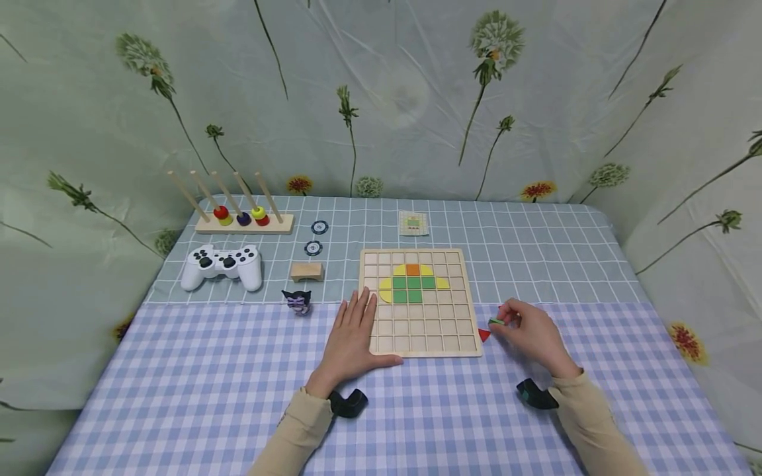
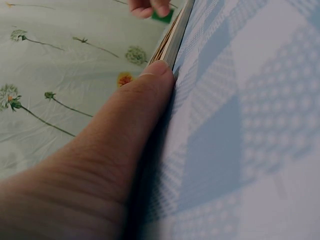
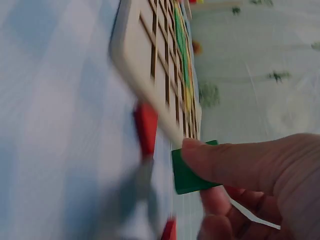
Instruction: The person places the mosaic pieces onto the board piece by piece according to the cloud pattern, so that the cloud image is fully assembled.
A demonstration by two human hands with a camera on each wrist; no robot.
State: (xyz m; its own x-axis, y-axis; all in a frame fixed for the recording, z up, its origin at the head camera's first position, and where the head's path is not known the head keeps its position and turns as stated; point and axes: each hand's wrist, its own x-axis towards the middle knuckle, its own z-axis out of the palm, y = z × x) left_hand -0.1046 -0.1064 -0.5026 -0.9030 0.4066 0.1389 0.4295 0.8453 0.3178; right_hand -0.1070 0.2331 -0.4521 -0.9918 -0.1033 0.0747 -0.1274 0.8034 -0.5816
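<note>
A wooden grid board lies on the table, with green, yellow and orange tiles set in its upper cells. My left hand rests along the board's left and near edges, fingers straight and thumb spread. Just off the right edge, my right hand pinches a green square tile between thumb and fingers, held up above the cloth. Below it, a red triangular piece lies right beside the board's edge. Another red piece shows partly in the right wrist view, close under the hand.
Behind the board lies a small pattern card. To the left are a white game controller, a peg stand with coloured beads, two round chips, a wooden block and a small dark figurine.
</note>
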